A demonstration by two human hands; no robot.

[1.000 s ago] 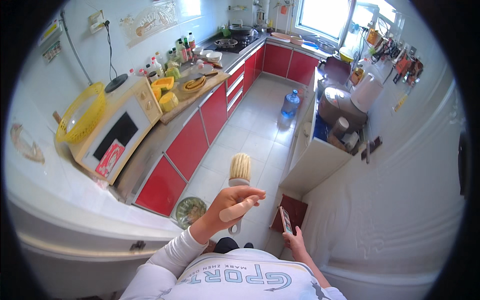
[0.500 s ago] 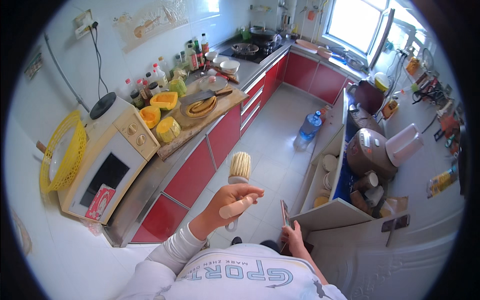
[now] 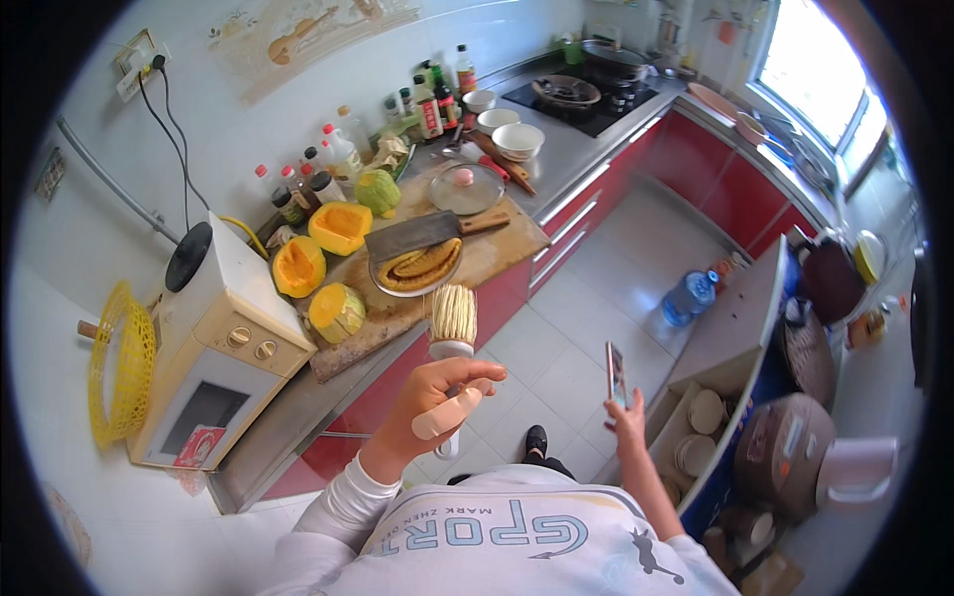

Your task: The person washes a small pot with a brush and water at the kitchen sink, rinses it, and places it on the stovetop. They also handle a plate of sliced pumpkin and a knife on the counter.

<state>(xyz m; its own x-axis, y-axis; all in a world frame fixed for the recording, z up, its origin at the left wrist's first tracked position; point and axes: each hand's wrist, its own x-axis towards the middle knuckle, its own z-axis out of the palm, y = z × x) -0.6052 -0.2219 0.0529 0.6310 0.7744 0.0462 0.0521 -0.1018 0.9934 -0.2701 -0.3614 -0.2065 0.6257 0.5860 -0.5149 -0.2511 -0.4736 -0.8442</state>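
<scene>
My left hand (image 3: 425,412) is closed round the white handle of a scrubbing brush (image 3: 454,318). The pale bristles point up, and the handle's looped end shows below my fist. Off to the right, my right hand (image 3: 628,422) grips a smartphone (image 3: 616,372), held upright with its edge mostly turned to me. Beyond the brush, on the counter, a wooden cutting board (image 3: 383,313) bears a cleaver (image 3: 412,236) lying across a plate of cut pumpkin (image 3: 422,268). Pumpkin pieces (image 3: 338,313) sit at the board's left, and a glass lid (image 3: 467,189) lies at its far side.
A microwave (image 3: 219,348) stands at the left, with a yellow basket (image 3: 124,368) beside it. Bottles (image 3: 427,109) and white bowls (image 3: 517,141) line the counter toward the stove (image 3: 586,99). A blue water jug (image 3: 691,298) is on the floor; a rice cooker (image 3: 790,457) is at the right.
The counter appears nearer and the view has shifted. My right hand has lifted the phone and moved it out to the right. My left hand keeps its hold on the brush.
</scene>
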